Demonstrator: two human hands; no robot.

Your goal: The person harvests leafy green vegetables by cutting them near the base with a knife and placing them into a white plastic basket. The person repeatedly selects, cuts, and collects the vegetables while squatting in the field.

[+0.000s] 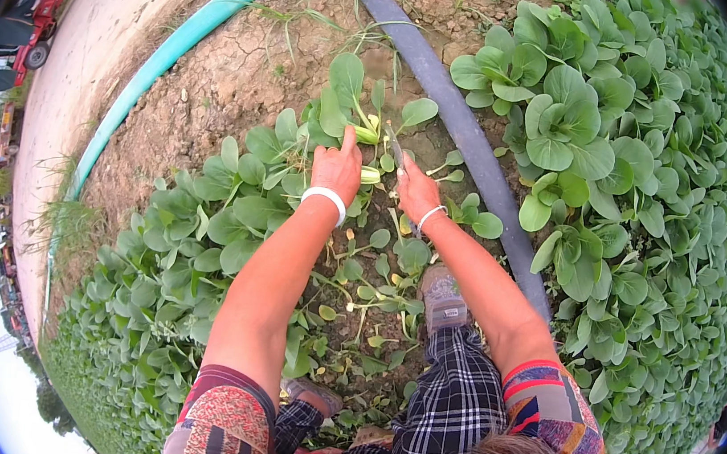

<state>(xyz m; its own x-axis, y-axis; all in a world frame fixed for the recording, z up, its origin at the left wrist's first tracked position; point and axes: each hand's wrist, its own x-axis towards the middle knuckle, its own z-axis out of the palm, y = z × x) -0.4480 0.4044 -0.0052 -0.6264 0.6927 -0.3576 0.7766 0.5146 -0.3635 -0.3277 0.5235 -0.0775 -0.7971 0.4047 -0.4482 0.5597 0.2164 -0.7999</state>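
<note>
My left hand (337, 170) is closed at a leafy green with pale stalks (363, 134), its index finger against the stalk base. More leaves of the same kind lie under and beside the fingers, so the exact grip is partly hidden. In my right hand (417, 190) is a small knife (396, 148), its narrow grey blade pointing up toward the stalks. The blade is close to the leafy green; whether it touches cannot be made out. Another pale stalk base (370, 176) shows between the two hands. A white band circles my left wrist and a thin one my right.
A dark grey hose (450, 93) runs along my right, and a green hose (173, 48) curves at the far left. Dense leafy greens (634, 213) grow on the right, with more (194, 217) on the left. Loose leaves lie around my shoe (443, 297). Red vehicles stand beyond the path (107, 0).
</note>
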